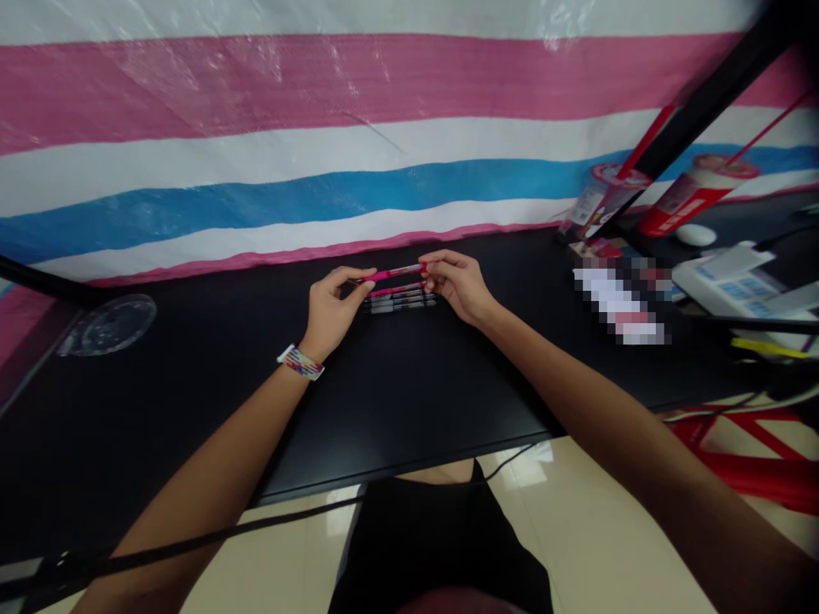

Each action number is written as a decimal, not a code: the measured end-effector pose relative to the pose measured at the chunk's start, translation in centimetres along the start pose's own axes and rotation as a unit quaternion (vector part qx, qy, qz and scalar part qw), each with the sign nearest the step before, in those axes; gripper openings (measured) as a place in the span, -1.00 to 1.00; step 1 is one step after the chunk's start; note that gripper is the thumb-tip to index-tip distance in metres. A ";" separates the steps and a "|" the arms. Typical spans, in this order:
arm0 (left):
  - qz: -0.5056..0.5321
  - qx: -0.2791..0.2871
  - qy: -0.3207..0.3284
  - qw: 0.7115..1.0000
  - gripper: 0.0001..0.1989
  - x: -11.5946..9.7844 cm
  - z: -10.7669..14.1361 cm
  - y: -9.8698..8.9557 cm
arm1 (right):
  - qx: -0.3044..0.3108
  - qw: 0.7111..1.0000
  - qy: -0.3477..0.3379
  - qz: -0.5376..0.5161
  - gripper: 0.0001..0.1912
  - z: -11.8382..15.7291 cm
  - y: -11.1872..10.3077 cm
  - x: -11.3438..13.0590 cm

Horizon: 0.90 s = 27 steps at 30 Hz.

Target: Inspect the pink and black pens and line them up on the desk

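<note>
Between my two hands a pink pen (397, 271) is held level, just above the black table. My left hand (333, 309) pinches its left end between thumb and fingers, and a patterned band circles that wrist. At the other end, my right hand (459, 286) grips the pen's tip with thumb and fingertips. Just below it on the table lies a row of several pens: another pink pen (397, 289) at the back, then clear and dark pens (403, 302) side by side in front. Some of their ends are hidden by my fingers.
A clear plastic lid (108, 325) lies at the left. Toward the right stand two drink cups (605, 200) with red straws, a white mouse-like object (696, 235), papers and a white power strip (735, 286). A striped sheet (320, 205) hangs behind the table.
</note>
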<state>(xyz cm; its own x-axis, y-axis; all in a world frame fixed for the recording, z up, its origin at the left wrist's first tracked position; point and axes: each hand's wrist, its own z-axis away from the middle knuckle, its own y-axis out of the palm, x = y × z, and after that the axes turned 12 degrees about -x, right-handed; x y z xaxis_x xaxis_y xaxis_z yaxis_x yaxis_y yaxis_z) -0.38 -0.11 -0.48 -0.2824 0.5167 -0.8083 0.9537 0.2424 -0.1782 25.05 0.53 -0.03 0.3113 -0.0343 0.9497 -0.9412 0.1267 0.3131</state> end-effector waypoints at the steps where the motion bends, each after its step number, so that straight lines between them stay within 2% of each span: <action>1: 0.020 0.006 -0.023 1.000 -0.82 0.1 0.0 0.0 | 0.019 0.999 0.025 -0.017 -0.73 0.1 0.0 0.2; 3: 0.049 0.012 -0.052 0.997 -0.80 0.1 -0.1 0.1 | 0.069 0.993 0.080 -0.054 -0.58 0.2 0.0 0.6; 5: 0.053 0.006 -0.054 0.997 -0.81 0.2 -0.1 0.2 | 0.117 0.982 0.123 -0.077 -0.45 0.5 0.0 1.1; 8: 0.044 -0.004 -0.043 0.998 -0.80 0.4 -0.2 0.2 | 0.151 0.974 0.148 -0.087 -0.36 0.8 0.1 1.5; 17: 0.038 -0.009 -0.036 0.999 -0.78 0.4 -0.2 0.2 | 0.153 0.966 0.162 -0.132 -0.39 1.2 0.4 1.4; 23: 0.024 -0.008 -0.017 1.000 -0.82 0.4 -0.2 0.2 | 0.152 0.969 0.157 -0.118 -0.42 1.2 0.4 1.5; 27: 0.026 -0.013 -0.010 1.000 -0.84 0.4 -0.2 0.2 | 0.135 0.973 0.146 -0.117 -0.52 1.0 0.3 1.3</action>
<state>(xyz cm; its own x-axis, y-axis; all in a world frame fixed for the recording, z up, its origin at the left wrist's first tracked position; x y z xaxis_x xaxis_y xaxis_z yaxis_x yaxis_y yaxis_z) -0.31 0.33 -0.67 -0.2307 0.5133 -0.8266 0.9637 0.2380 -0.1212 25.03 -0.49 1.27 0.5073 0.2576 0.8224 -0.8284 -0.1170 0.5477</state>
